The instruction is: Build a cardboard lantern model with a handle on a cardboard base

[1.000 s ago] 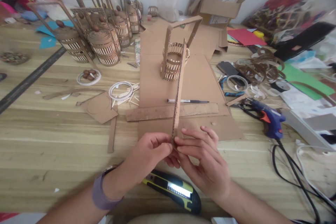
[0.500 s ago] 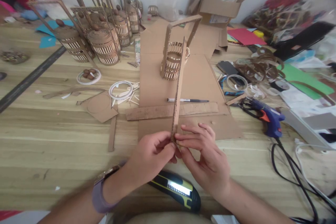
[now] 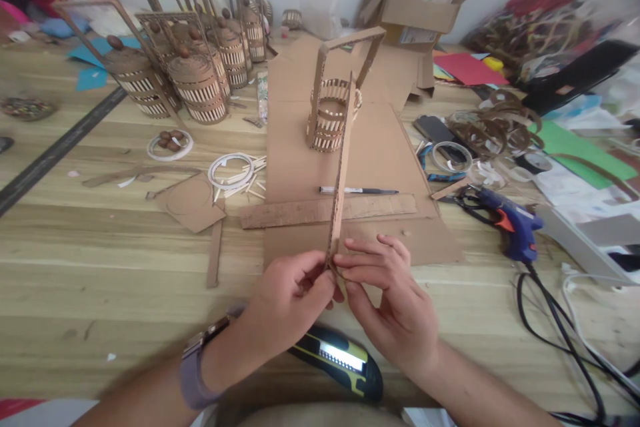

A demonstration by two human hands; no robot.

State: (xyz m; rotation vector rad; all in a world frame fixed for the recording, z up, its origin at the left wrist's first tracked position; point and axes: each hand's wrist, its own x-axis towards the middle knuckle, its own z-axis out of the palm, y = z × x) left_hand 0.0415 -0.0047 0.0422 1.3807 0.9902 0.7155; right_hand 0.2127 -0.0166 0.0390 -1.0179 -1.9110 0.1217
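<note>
A long narrow cardboard strip (image 3: 342,173) is held up on edge, pointing away from me. My left hand (image 3: 295,300) pinches its near end between thumb and fingers. My right hand (image 3: 390,297) grips the same end from the other side, its outer fingers spread. Behind the strip stands a small cylindrical lantern (image 3: 327,123) of cardboard and pale sticks with a tall cardboard handle, partly hidden by the strip. Below my hands lies a black and yellow utility knife (image 3: 345,363). A pen (image 3: 370,191) and a flat cardboard piece (image 3: 280,213) lie under the strip.
Several lidded lanterns (image 3: 197,90) stand at the back left. A blue glue gun (image 3: 515,223) with cables lies at the right. Rolls of tape (image 3: 231,172), pale sticks and a cardboard box (image 3: 417,13) surround a large cardboard sheet (image 3: 380,153).
Almost nothing differs. My left wrist has shifted very slightly to the right; both hands keep hold of the strip's near end.
</note>
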